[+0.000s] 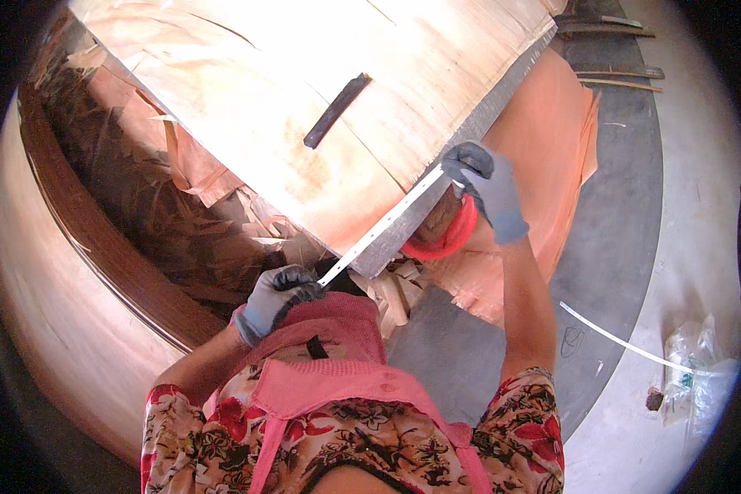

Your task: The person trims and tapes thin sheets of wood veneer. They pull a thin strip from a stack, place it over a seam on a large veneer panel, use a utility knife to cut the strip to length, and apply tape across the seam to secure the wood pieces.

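A narrow white perforated tape runs taut along the near right edge of a pale wood veneer sheet. My left hand, in a grey glove with dark fingers, grips the tape's lower end just off the sheet's near corner. At its upper end, my gloved right hand pinches the tape against the edge. A red ring-shaped thing, partly hidden, shows below my right hand; I cannot tell what it is. Farther up the sheet lies a short dark bar.
Torn veneer scraps fill the space to the left, beside a brown curved-looking board. Reddish veneer sheets lie at right on a dark surface. Another white tape stretches towards clear plastic bags. Wooden strips lie at the upper right.
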Demonstrator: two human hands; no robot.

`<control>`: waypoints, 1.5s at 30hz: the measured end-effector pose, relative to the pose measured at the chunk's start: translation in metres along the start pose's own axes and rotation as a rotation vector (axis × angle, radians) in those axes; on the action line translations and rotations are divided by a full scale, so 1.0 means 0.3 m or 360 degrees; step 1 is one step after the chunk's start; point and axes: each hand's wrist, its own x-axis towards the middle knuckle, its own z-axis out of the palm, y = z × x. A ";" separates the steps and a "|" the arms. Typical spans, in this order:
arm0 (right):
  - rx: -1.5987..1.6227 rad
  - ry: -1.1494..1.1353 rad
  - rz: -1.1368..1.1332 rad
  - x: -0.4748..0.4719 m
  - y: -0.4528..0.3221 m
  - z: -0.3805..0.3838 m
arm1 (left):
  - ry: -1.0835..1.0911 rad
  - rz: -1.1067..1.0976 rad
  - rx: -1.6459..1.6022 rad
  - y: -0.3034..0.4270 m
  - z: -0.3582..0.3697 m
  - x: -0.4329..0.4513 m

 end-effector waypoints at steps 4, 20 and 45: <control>-0.0395 0.0037 -0.0355 0.126 0.187 -0.022 | 0.0208 0.0266 0.0649 0.025 0.074 -0.027; -0.0983 0.0421 -0.0305 0.106 0.249 0.114 | 0.0330 -0.0092 0.0453 0.072 0.087 -0.008; -0.1799 0.0745 -0.0797 -0.097 0.150 0.219 | 0.0256 0.0028 0.0400 0.052 0.062 -0.023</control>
